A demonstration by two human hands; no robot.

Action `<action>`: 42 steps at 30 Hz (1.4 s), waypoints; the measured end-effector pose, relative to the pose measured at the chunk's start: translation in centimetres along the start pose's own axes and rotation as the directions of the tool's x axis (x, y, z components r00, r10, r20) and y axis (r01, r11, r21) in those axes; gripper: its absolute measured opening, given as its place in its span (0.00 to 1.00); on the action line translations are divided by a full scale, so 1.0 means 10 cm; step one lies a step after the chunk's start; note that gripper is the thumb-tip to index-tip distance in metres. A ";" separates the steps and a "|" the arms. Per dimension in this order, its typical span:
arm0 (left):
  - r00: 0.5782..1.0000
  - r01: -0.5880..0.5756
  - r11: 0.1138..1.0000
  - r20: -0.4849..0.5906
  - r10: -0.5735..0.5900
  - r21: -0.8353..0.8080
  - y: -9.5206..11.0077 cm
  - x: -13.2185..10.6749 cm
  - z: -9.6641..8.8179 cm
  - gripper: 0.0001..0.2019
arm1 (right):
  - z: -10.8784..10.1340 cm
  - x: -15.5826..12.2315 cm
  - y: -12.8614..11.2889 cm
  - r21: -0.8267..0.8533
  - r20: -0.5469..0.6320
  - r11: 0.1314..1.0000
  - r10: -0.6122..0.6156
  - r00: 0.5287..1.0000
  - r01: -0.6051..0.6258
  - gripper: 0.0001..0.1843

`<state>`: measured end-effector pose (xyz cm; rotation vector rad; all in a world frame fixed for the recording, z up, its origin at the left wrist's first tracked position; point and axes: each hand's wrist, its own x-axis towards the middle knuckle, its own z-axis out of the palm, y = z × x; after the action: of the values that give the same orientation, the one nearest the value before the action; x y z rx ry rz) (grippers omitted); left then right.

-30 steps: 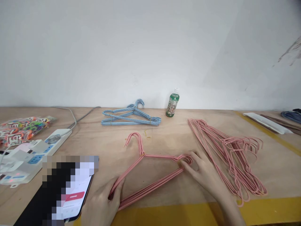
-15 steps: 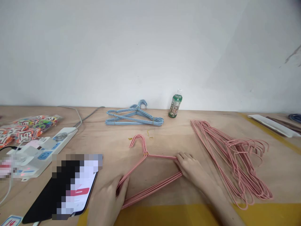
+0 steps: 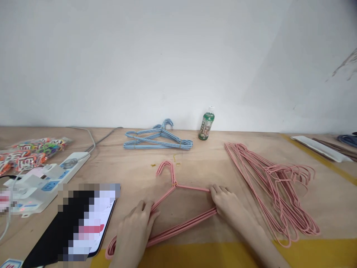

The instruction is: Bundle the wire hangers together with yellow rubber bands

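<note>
Across plywood surface (image 3: 131, 175): pink wire hangers (image 3: 192, 187) grasped between left hand (image 3: 135, 232) and right hand (image 3: 227, 203).
Pressure unclear; risk: wires fanning from uneven squeeze.

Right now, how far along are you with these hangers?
The light-blue wire hangers look done, lying in a neat stack near the wall. In hand is a smaller stack of pink wire hangers, held on the table between the left hand and right hand. Left: a looser pile of pink wire hangers to the right.
</note>
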<state>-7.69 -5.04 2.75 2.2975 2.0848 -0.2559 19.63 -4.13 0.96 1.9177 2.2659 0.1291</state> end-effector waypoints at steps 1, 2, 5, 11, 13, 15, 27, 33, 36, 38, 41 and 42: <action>1.000 -0.003 1.000 -0.010 0.003 -0.011 0.00 0.01 0.00 0.14 | 0.01 -0.01 0.00 0.000 -0.003 1.000 -0.007 1.000 0.007 0.21; 1.000 -0.002 1.000 -0.014 0.002 -0.016 0.00 0.02 0.01 0.14 | 0.03 -0.02 0.00 0.004 -0.011 1.000 -0.015 1.000 0.015 0.21; 1.000 0.000 1.000 -0.026 0.000 -0.011 0.00 0.05 0.05 0.14 | 0.08 -0.05 0.03 0.043 -0.069 0.999 -0.023 0.997 0.026 0.21; 0.985 -0.056 0.998 -0.165 0.053 -0.018 0.04 0.04 0.14 0.15 | 0.05 -0.08 0.06 0.185 -0.164 0.981 -0.034 0.986 0.065 0.18; 0.976 -0.105 0.994 -0.196 0.095 -0.042 0.11 0.06 0.10 0.16 | -0.02 -0.06 0.02 0.287 -0.200 0.948 -0.083 0.976 0.139 0.16; 0.978 -0.127 0.989 -0.173 0.113 -0.072 0.21 0.10 0.03 0.16 | -0.10 0.00 -0.06 0.381 -0.228 0.900 -0.130 0.965 0.212 0.14; 0.982 -0.173 0.968 -0.107 0.155 -0.184 0.64 0.44 -0.10 0.17 | 0.00 0.42 -0.55 0.253 -0.347 0.917 -0.212 0.914 0.309 0.12; 0.979 -0.197 0.957 -0.101 0.179 -0.215 0.60 0.50 -0.09 0.16 | 0.01 0.39 -0.57 0.202 -0.362 0.920 -0.248 0.899 0.335 0.11; 0.977 -0.206 0.953 -0.098 0.188 -0.224 0.58 0.52 -0.09 0.16 | 0.01 0.40 -0.58 0.193 -0.370 0.920 -0.253 0.894 0.340 0.10; 0.978 -0.204 0.954 -0.093 0.187 -0.220 0.59 0.51 -0.10 0.16 | 0.01 0.39 -0.58 0.192 -0.373 0.919 -0.255 0.892 0.343 0.10; 0.981 -0.190 0.961 -0.078 0.178 -0.202 0.62 0.49 -0.12 0.17 | 0.03 0.38 -0.59 0.201 -0.375 0.917 -0.254 0.891 0.346 0.10; 0.983 -0.182 0.964 -0.069 0.172 -0.195 0.64 0.49 -0.13 0.17 | 0.04 0.37 -0.60 0.206 -0.374 0.916 -0.252 0.893 0.345 0.11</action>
<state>-0.83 -0.72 2.75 2.3697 1.8140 0.0192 13.33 -1.51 -0.73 1.7345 2.9215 0.1278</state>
